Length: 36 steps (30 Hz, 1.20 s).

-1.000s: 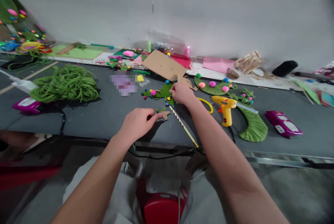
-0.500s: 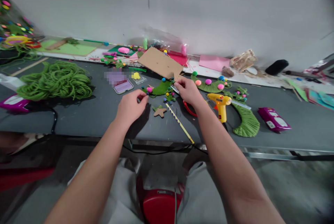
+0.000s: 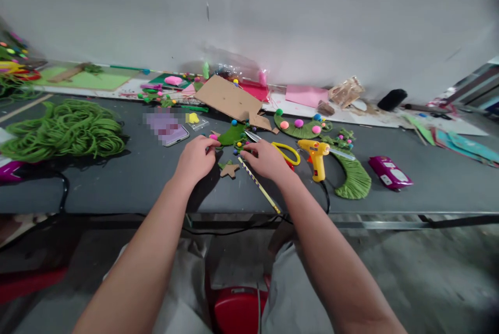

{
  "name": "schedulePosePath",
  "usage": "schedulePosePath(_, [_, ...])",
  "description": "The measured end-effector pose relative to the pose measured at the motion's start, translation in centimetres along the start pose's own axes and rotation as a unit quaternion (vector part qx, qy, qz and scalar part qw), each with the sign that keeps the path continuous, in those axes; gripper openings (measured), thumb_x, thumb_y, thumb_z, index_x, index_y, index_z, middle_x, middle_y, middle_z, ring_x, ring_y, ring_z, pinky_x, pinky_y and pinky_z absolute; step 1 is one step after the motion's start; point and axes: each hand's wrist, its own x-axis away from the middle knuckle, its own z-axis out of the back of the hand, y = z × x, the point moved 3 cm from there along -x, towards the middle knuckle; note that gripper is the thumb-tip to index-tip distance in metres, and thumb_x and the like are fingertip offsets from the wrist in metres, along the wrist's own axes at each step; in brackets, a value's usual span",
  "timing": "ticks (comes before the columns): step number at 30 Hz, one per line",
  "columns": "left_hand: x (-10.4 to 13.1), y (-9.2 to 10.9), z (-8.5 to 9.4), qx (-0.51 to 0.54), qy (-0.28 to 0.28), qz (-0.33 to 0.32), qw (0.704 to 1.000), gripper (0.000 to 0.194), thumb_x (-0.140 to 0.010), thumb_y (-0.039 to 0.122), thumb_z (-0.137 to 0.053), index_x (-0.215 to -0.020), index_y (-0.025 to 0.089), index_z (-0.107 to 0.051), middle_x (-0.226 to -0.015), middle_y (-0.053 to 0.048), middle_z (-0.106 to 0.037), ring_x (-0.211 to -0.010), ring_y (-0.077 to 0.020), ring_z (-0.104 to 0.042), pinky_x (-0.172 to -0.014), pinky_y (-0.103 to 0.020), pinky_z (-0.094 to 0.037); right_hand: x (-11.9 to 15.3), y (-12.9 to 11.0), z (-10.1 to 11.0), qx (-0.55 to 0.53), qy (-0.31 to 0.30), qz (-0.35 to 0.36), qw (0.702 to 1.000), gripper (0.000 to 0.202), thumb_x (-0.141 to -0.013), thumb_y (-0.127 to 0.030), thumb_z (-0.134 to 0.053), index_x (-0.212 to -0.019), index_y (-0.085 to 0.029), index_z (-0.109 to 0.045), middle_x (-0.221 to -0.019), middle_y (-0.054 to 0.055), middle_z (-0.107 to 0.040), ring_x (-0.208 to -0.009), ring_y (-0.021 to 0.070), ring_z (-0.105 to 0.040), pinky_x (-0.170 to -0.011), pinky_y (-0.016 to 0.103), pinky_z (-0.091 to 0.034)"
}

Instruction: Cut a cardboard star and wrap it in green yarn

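Note:
A small green crescent (image 3: 230,136) with pompoms on it lies on the dark table between my hands. At its left end my left hand (image 3: 198,160) reaches in, fingertips by a pink pompom (image 3: 213,137), thumb apart from the fingers. My right hand (image 3: 265,157) is low over the table, thumb and fingers apart, at a small green yarn piece with tiny pompoms (image 3: 239,146). Scissors (image 3: 290,153) with yellow and red handles lie behind it, partly covered by that hand. A cardboard star (image 3: 229,170) and a striped pencil (image 3: 259,186) lie nearer me.
On the right are a yellow glue gun (image 3: 317,155), a yarn-wrapped green crescent (image 3: 355,181) and a purple packet (image 3: 390,172). Left of my hands lie a phone (image 3: 175,135) and a heap of green yarn (image 3: 64,131). Cardboard (image 3: 230,97) rests behind.
My right hand has come down from beside the cardboard to the small yarn piece, uncovering the yellow scissor handle. My left hand has moved right to the crescent. The view has shifted right.

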Motion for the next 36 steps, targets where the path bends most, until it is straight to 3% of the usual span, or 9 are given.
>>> schedulePosePath(8, [0.0, 0.6, -0.5, 0.055, 0.025, -0.01, 0.998, 0.028, -0.085, 0.016, -0.055, -0.097, 0.019, -0.081, -0.105, -0.008, -0.077, -0.089, -0.0235, -0.07, -0.086, -0.035, -0.053, 0.8, -0.8, 0.0, 0.1, 0.005, 0.003, 0.995, 0.037, -0.101, -0.045, -0.051, -0.107, -0.025, -0.08, -0.105, 0.01, -0.07, -0.096, 0.0231, -0.066, -0.07, 0.03, -0.041])
schedulePosePath(16, [2.7, -0.3, 1.8, 0.106, 0.096, -0.015, 0.99, 0.024, -0.09, 0.023, -0.057, -0.098, 0.019, -0.078, -0.1, -0.006, -0.079, -0.086, -0.02, -0.069, -0.085, -0.032, -0.054, 1.1, 0.0, -0.3, 0.06, 0.025, 0.038, 0.997, 0.032, -0.098, -0.039, -0.056, -0.11, -0.02, -0.078, -0.104, 0.01, -0.07, -0.091, 0.0219, -0.065, -0.077, 0.03, -0.044])
schedulePosePath(20, [3.2, -3.8, 5.0, 0.026, 0.175, 0.035, 0.984, 0.023, -0.087, 0.019, -0.058, -0.102, 0.017, -0.076, -0.104, -0.008, -0.077, -0.086, -0.0212, -0.069, -0.088, -0.033, -0.054, 1.3, 0.1, -0.4, 0.005, 0.069, 0.068, 0.995, 0.03, -0.096, -0.034, -0.057, -0.111, -0.015, -0.076, -0.098, 0.009, -0.07, -0.082, 0.0202, -0.063, -0.074, 0.031, -0.044])
schedulePosePath(24, [4.3, -9.5, 9.8, -0.102, 0.245, 0.118, 0.957, 0.037, -0.084, 0.021, -0.063, -0.12, 0.012, -0.069, -0.118, -0.016, -0.068, -0.096, -0.0261, -0.067, -0.094, -0.038, -0.053, 1.6, 0.2, -0.4, -0.017, 0.073, 0.104, 0.992, 0.027, -0.095, -0.031, -0.058, -0.108, -0.015, -0.076, -0.092, 0.007, -0.07, -0.078, 0.019, -0.061, -0.072, 0.031, -0.044])
schedulePosePath(26, [5.5, -12.1, 12.0, -0.152, 0.267, 0.175, 0.935, 0.042, -0.083, 0.026, -0.067, -0.122, 0.01, -0.065, -0.119, -0.019, -0.066, -0.111, -0.0311, -0.063, -0.099, -0.041, -0.051, 1.8, 0.1, -0.2, -0.032, 0.069, 0.122, 0.99, 0.025, -0.095, -0.031, -0.059, -0.106, -0.015, -0.075, -0.09, 0.006, -0.069, -0.076, 0.0182, -0.06, -0.072, 0.03, -0.044])
schedulePosePath(28, [6.8, -14.0, 13.5, -0.19, 0.231, 0.242, 0.923, 0.047, -0.078, 0.032, -0.074, -0.119, 0.011, -0.063, -0.121, -0.02, -0.066, -0.117, -0.0352, -0.062, -0.101, -0.046, -0.051, 1.9, 0.0, 0.2, -0.054, 0.069, 0.139, 0.986, 0.023, -0.095, -0.031, -0.059, -0.103, -0.016, -0.075, -0.09, 0.006, -0.069, -0.074, 0.0176, -0.059, -0.072, 0.03, -0.045])
schedulePosePath(31, [8.1, -15.2, 14.6, -0.197, 0.154, 0.327, 0.911, 0.043, -0.081, 0.047, -0.071, -0.11, 0.015, -0.066, -0.11, -0.016, -0.073, -0.109, -0.0368, -0.067, -0.095, -0.05, -0.053, 2.2, -0.2, 0.7, -0.078, 0.072, 0.149, 0.983, 0.021, -0.094, -0.031, -0.059, -0.099, -0.016, -0.074, -0.092, 0.007, -0.07, -0.073, 0.0173, -0.058, -0.071, 0.031, -0.045])
schedulePosePath(34, [8.3, -15.0, 14.9, -0.208, 0.112, 0.358, 0.903, 0.044, -0.084, 0.059, -0.062, -0.106, 0.021, -0.071, -0.113, -0.016, -0.075, -0.105, -0.0404, -0.068, -0.089, -0.054, -0.054, 2.5, -0.3, 1.1, -0.089, 0.071, 0.152, 0.982, 0.02, -0.095, -0.031, -0.059, -0.097, -0.017, -0.073, -0.091, 0.007, -0.069, -0.073, 0.0172, -0.058, -0.07, 0.031, -0.044])
schedulePosePath(36, [8.0, -14.7, 14.8, -0.212, 0.101, 0.356, 0.905, 0.043, -0.086, 0.059, -0.058, -0.105, 0.024, -0.073, -0.115, -0.016, -0.075, -0.104, -0.0424, -0.068, -0.086, -0.055, -0.053, 2.7, -0.6, 1.2, -0.094, 0.072, 0.155, 0.981, 0.019, -0.095, -0.03, -0.059, -0.096, -0.017, -0.074, -0.089, 0.006, -0.068, -0.072, 0.0166, -0.057, -0.07, 0.031, -0.044])
